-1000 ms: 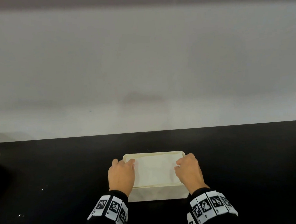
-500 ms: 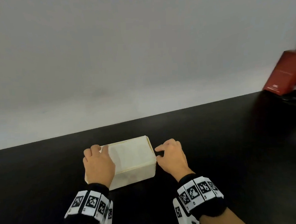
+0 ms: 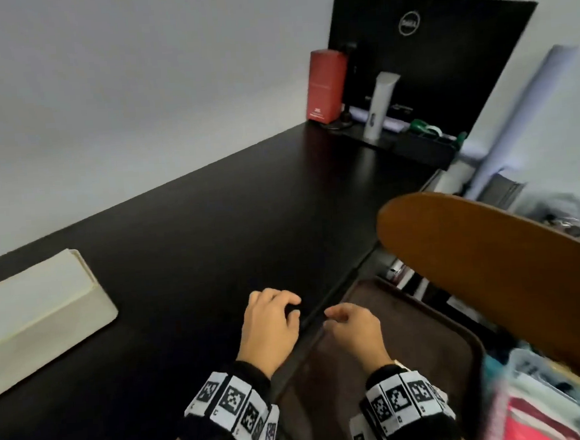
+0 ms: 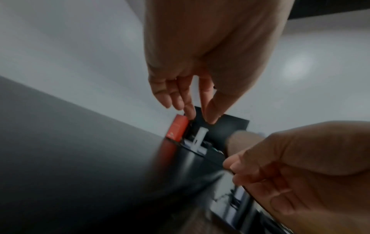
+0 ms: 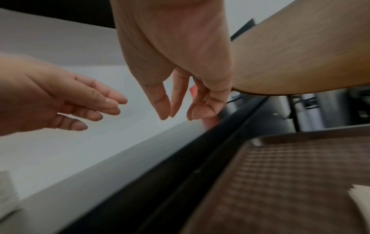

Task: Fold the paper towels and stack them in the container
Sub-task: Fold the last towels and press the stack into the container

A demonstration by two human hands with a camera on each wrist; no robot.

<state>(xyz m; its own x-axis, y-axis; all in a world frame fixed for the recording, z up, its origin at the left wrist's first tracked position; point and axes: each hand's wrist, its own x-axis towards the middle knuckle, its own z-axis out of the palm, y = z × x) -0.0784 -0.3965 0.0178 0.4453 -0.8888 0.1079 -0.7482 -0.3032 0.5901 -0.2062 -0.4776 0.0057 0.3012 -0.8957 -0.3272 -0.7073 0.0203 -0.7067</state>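
The cream container [image 3: 52, 329] stands on the black table [image 3: 213, 218] at the far left. A folded white paper towel [image 3: 29, 289] lies flat in its top. Both hands are well to its right and touch nothing. My left hand [image 3: 287, 306] hovers over the table near its right edge, fingers relaxed and empty; the left wrist view shows its fingers [image 4: 188, 109] nearly straight. My right hand [image 3: 336, 314] hangs past the edge above a brown chair seat [image 3: 395, 367], fingers [image 5: 166, 107] loosely drooping and empty. A pale sheet [image 5: 358, 201] with a jagged edge lies on that seat.
A wooden chair back [image 3: 491, 267] rises to the right of my hands. At the table's far corner stand a black monitor [image 3: 424, 55], a red box [image 3: 327, 83], a white tube [image 3: 380, 107] and a dark tray [image 3: 424, 148]. Blurred clutter fills the lower right.
Both hands let go of the container and moved right to the table's edge. My view swung right, so the container now sits far left and the chair and monitor appear.
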